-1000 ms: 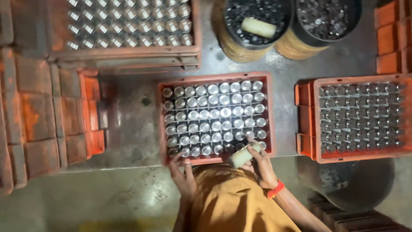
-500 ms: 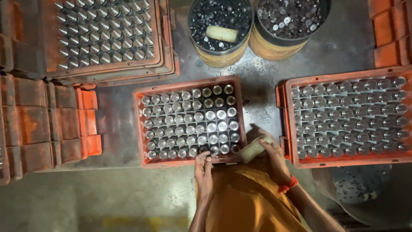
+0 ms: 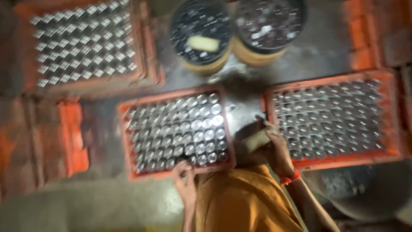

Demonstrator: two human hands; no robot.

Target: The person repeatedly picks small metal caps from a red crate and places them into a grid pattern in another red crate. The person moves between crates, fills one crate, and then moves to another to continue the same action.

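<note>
Above the full middle crate [image 3: 176,131], my right hand [image 3: 277,150] is gripping a pale block [image 3: 256,139]; my left hand [image 3: 185,182], fingers spread, is touching its rim.

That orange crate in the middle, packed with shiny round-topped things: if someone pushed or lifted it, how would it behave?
The middle crate looks rigid, with straight walls, so it would probably slide flat rather than flex. Packed nearly full of shiny round tops, it is likely heavy for its size. Tilted, the pieces might rattle or shift. The left hand rests at its near rim.
</note>
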